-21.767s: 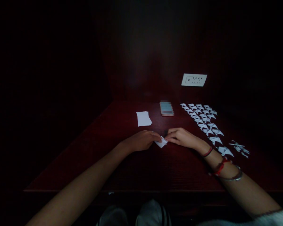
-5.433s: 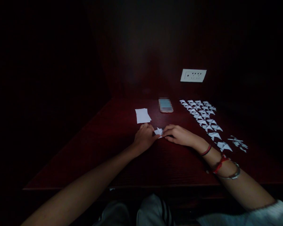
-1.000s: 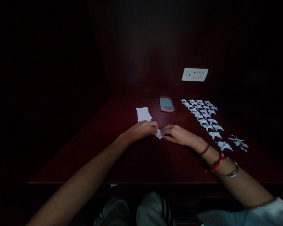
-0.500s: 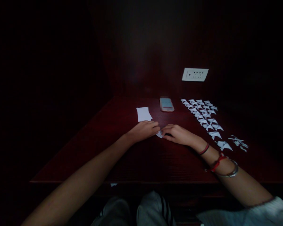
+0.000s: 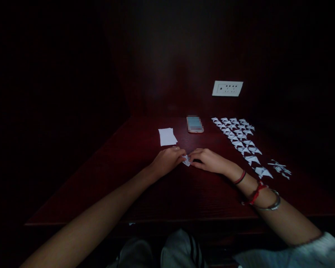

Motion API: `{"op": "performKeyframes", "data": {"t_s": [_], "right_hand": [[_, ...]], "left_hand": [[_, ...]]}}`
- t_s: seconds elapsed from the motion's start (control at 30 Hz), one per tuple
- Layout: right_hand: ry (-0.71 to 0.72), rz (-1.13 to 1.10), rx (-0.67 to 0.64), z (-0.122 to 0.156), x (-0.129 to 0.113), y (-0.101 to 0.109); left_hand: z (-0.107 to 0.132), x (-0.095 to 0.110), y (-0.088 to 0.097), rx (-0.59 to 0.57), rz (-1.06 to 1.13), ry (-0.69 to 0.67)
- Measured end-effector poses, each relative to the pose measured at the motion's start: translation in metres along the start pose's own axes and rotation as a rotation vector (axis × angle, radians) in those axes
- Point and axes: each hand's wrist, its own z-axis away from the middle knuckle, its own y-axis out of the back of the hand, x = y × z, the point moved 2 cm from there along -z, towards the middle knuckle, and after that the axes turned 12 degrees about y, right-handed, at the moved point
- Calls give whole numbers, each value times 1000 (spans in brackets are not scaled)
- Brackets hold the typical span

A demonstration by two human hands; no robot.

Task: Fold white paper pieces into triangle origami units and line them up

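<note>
Pinching a partly folded white paper piece over the dark-red wooden counter with nearly closed left hand and right hand; working between folded, pointed white paper shapes rightward and unfolded square white sheets beyond the left.

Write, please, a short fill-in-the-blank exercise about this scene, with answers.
1. The left hand and the right hand touch a small folded white piece of ____.
2. The small pale ring is worn on the ____ hand.
3. The rectangular socket panel on the dark wall is ____ in colour.
4. The rectangular blue-screened phone lies ____ the flat white paper sheets and the rows of folded white paper shapes.
Answers: paper; left; white; between.
</note>
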Motion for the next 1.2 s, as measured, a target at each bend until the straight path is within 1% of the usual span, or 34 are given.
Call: {"op": "performKeyframes", "data": {"t_s": [0.3,0.47,0.67,0.83,0.93,1.07,1.2], "right_hand": [[8,-4,-5,-1,-1,1],[29,-6,-21,1,-1,-1],[29,3,-11,1,0,-1],[38,0,-12,0,0,-1],[31,-2,-12,0,1,-1],[36,-15,-11,0,2,-1],[41,-31,-5,1,3,-1]], "left_hand": [[6,6,-7,65,101,184],[8,10,-12,75,140,208],[10,12,-14,96,160,188],[9,11,-16,81,142,230],[9,12,-16,76,92,223],[10,16,-11,54,-4,175],[10,18,-4,7,-145,60]]}}
